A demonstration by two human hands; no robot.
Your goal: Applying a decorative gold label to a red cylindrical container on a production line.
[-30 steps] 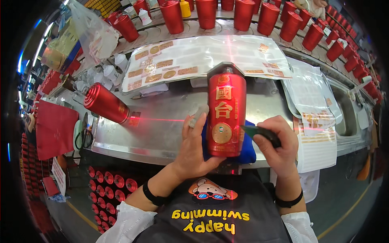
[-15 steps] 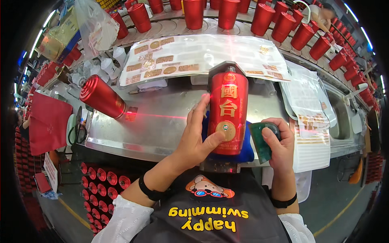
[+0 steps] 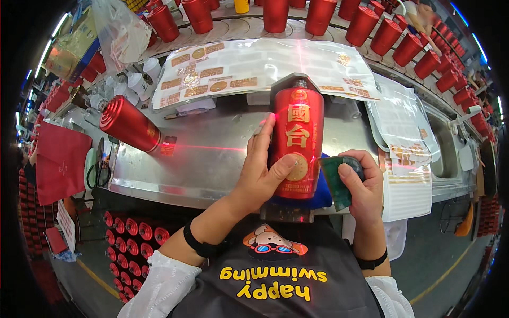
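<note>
In front of me a red bottle (image 3: 306, 114) with gold lettering leans back against a dark angular holder (image 3: 281, 84), its neck pointing away. My left hand (image 3: 260, 167) grips it from the left, fingers stretched along its side and thumb resting by the round gold label (image 3: 298, 167) low on its front. A dark green scraper (image 3: 335, 180) is pinched in my right hand (image 3: 366, 185), its flat edge right beside the bottle's lower right side; whether it touches, I cannot tell. Blue cloth (image 3: 321, 197) shows beneath the bottle.
A second red bottle (image 3: 130, 124) lies tilted at left on the metal table (image 3: 201, 175). Label sheets (image 3: 254, 66) lie behind the holder, more sheets (image 3: 405, 124) to the right near a sink (image 3: 444, 153). Red bottles (image 3: 321, 16) line the curved conveyor (image 3: 249, 26); scissors (image 3: 101, 172) hang left.
The scraper has come slightly left, closer to the bottle's edge. Bottles on the conveyor have shifted right. My left hand keeps its place on the bottle.
</note>
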